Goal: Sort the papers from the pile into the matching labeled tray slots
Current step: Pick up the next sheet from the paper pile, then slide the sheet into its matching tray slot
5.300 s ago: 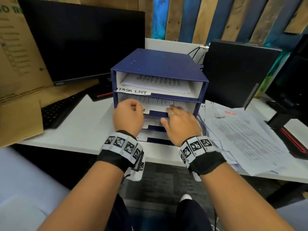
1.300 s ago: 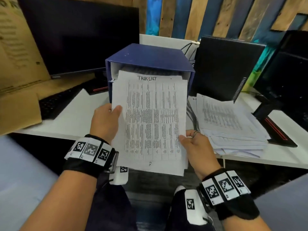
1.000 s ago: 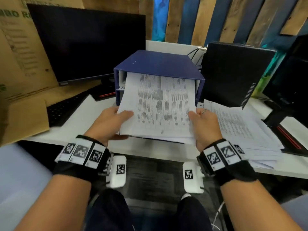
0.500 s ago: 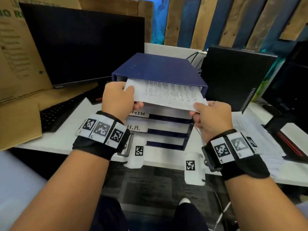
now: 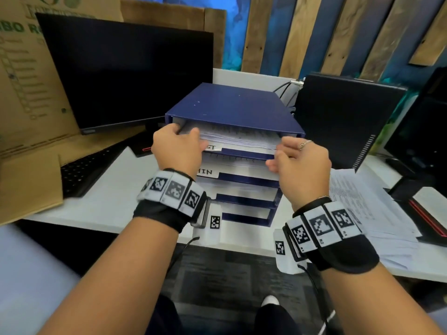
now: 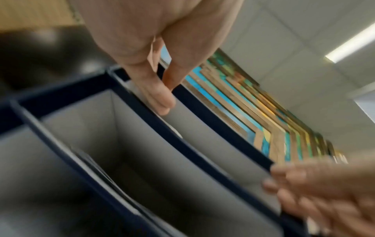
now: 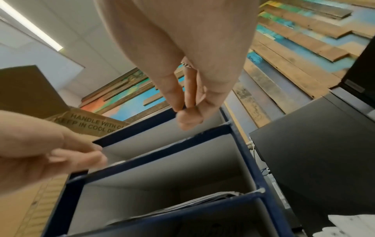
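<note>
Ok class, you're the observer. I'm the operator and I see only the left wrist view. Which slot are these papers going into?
Observer: The top slot of the tray. The papers are mostly inside.
Operator: Marked what?
Observer: Its label shows only "ST". The left hand covers the rest.
Operator: Any more to sort?
Observer: Yes, a pile lies on the desk, right of the tray.
</note>
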The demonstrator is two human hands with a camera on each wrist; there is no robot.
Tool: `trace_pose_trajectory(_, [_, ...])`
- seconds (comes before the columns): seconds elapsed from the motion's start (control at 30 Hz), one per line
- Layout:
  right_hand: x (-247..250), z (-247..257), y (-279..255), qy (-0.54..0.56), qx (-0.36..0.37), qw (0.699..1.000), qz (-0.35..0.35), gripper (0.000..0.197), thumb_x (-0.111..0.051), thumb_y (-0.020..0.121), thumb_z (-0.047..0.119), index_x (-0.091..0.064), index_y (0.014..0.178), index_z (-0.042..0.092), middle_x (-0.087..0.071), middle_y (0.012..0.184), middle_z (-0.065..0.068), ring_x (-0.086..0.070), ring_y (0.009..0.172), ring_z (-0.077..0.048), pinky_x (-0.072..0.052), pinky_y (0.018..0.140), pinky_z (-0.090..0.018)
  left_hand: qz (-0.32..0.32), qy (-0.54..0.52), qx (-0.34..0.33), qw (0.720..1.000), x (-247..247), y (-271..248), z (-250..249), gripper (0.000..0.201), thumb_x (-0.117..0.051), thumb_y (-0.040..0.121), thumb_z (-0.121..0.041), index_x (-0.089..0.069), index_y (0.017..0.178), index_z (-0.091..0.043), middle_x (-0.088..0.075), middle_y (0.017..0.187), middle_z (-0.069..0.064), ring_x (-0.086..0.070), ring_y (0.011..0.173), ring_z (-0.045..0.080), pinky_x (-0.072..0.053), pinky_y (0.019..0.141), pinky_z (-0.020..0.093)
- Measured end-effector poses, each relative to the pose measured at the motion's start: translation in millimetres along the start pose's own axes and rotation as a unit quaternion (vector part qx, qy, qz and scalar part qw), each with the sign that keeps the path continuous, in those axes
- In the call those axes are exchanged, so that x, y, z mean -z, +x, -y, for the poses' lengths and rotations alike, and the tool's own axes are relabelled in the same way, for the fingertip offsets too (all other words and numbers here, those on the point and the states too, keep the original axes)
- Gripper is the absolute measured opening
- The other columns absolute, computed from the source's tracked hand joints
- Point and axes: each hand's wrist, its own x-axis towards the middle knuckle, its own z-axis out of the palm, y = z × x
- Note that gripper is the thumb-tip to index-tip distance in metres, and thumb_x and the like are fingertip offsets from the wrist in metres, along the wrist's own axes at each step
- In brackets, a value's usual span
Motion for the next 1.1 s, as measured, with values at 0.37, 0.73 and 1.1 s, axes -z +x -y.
trace_pose_trajectory(0.37, [-9,-4,7,-0.240,0.141,0.949,0.147,0.033,-0.052,0.101,0.023,-0.065,0.130,0.015,-0.072,0.113,-0.006,-0.063,0.101,-0.021,-0.050,0.100,-0.041,0.134,0.482,-0.261,0.826,-19,-13,13,0.038,-0.030,0.101,-0.032,-0.066,0.105,-0.020,-0.067,0.111,-0.001,-0.058,0.110,0.024,-0.021,0.114,0.055])
trace_pose_trajectory(0.73, [82,-118,23,-0.319,-0.074,0.944,0.046,0.028,-0.053,0.096,0.011,-0.069,0.120,0.011,-0.069,0.118,-0.012,-0.063,0.109,-0.031,-0.047,0.091,-0.032,0.248,0.158,-0.250,0.923,-90,-114,8,0.023,-0.047,0.088,-0.005,-0.068,0.086,-0.015,-0.067,0.077,-0.004,-0.060,0.074,0.018,-0.048,0.070,0.031])
trace_pose_trajectory(1.1, [134,-176,34,-0.486,-0.086,0.861,0.122,0.031,-0.051,0.100,0.034,-0.065,0.121,0.016,-0.070,0.115,-0.011,-0.065,0.104,-0.033,-0.053,0.089,-0.041,0.504,0.273,-0.063,0.817,-184,-162,65,0.028,-0.043,0.094,-0.012,-0.054,0.118,-0.003,-0.063,0.113,0.018,-0.060,0.105,0.034,-0.050,0.087,0.035])
